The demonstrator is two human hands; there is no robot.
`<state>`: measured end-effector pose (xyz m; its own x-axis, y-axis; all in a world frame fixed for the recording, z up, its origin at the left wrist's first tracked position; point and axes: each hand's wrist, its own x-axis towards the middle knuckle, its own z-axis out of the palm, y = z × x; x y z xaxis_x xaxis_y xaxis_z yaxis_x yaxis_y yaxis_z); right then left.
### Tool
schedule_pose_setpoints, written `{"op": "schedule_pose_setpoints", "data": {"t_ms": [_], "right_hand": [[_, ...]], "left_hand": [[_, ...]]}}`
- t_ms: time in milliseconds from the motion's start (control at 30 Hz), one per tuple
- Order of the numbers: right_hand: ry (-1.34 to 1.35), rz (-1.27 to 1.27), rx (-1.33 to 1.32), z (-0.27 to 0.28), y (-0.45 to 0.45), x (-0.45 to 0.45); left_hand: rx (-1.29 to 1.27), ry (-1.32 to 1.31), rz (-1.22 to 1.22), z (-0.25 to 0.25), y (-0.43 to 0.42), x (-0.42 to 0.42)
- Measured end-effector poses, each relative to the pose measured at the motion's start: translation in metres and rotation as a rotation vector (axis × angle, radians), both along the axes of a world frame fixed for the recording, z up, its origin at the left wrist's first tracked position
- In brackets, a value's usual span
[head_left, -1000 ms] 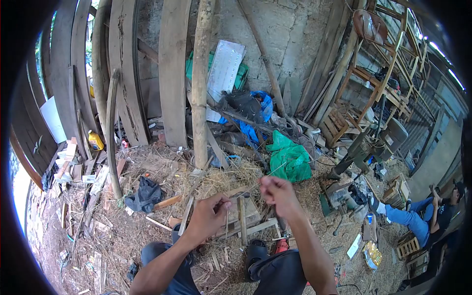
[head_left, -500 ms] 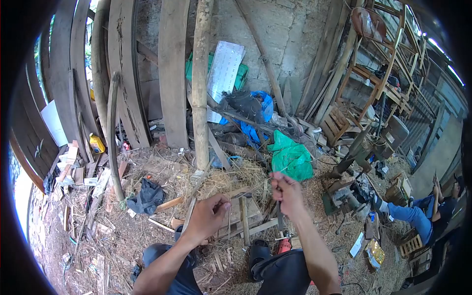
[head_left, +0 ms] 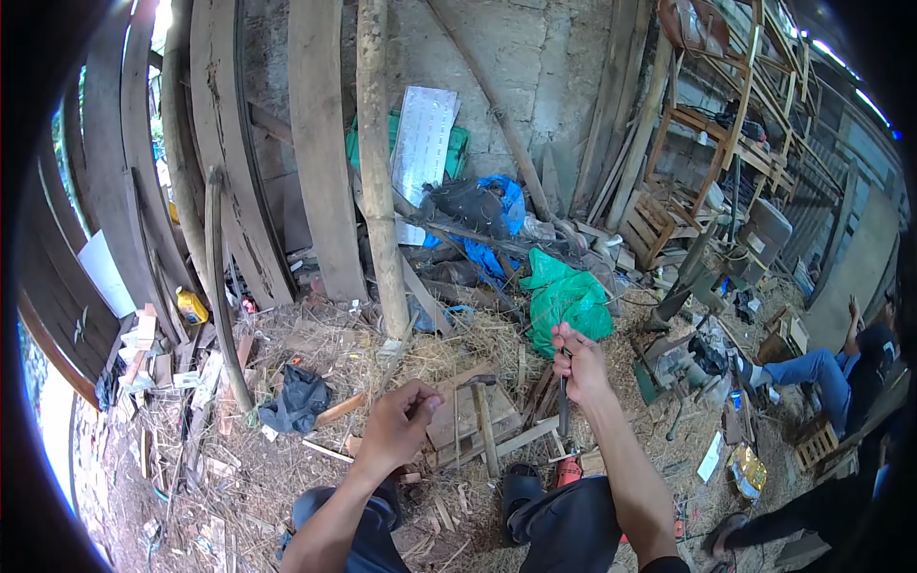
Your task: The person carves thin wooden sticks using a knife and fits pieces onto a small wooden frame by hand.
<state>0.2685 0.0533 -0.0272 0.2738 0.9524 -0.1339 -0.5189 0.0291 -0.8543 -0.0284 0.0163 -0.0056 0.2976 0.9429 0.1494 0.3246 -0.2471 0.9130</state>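
Note:
My left hand (head_left: 401,426) is raised over the littered ground, thumb and fingers pinched together; anything between them is too small to make out. To the right, my right hand (head_left: 581,368) is closed around a dark, narrow tool (head_left: 564,413) that hangs down below the fist. Between the two hands and lower down, a hammer (head_left: 485,425) with a wooden handle stands head up beside a wooden block (head_left: 454,415). A green plastic bag (head_left: 569,304) lies just behind my right hand.
A bamboo post (head_left: 379,191) rises ahead. A black bag (head_left: 297,398) lies on the left; a machine (head_left: 678,358) stands right. At far right a person (head_left: 821,374) sits, and another person's leg (head_left: 793,523) reaches in below. Wood scraps surround my feet.
My right hand has moved lower and away from my left hand, and the dark tool beneath it shows more clearly. The view has shifted, and another person's leg has appeared at lower right.

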Motion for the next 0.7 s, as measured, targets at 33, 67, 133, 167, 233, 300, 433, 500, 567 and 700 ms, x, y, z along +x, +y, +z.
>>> {"op": "schedule_pose_setpoints", "data": {"t_ms": [33, 67, 133, 167, 233, 300, 433, 500, 567, 700], "right_hand": [[0.009, 0.021, -0.003, 0.001, -0.003, -0.004], [0.015, 0.045, -0.007, 0.003, -0.005, -0.007], [-0.002, 0.09, 0.033, 0.009, -0.01, -0.016], [-0.017, 0.135, 0.07, 0.013, -0.013, -0.02], [-0.099, 0.178, 0.102, 0.022, -0.021, -0.039], [-0.245, 0.319, 0.102, 0.032, -0.032, -0.067], [-0.294, 0.496, 0.197, 0.021, -0.037, -0.101], [-0.331, 0.484, 0.181, 0.018, -0.028, -0.097], [-0.296, 0.382, 0.108, 0.025, -0.018, -0.083], [-0.117, 0.164, 0.121, 0.021, 0.001, -0.036]], "left_hand": [[-0.008, -0.058, 0.01, 0.0, 0.002, -0.001], [-0.004, -0.06, 0.01, 0.0, 0.003, 0.0], [0.013, -0.075, 0.034, 0.0, 0.004, 0.002], [0.013, -0.08, 0.04, -0.001, 0.004, 0.004], [0.034, -0.072, 0.05, -0.002, 0.004, 0.007], [0.01, -0.093, 0.048, 0.001, 0.004, 0.011], [-0.085, -0.162, -0.027, 0.001, 0.003, 0.017], [-0.053, -0.153, -0.023, -0.001, 0.004, 0.017], [-0.021, -0.153, -0.019, -0.004, 0.006, 0.015], [-0.108, -0.173, -0.104, -0.005, 0.005, 0.007]]}}
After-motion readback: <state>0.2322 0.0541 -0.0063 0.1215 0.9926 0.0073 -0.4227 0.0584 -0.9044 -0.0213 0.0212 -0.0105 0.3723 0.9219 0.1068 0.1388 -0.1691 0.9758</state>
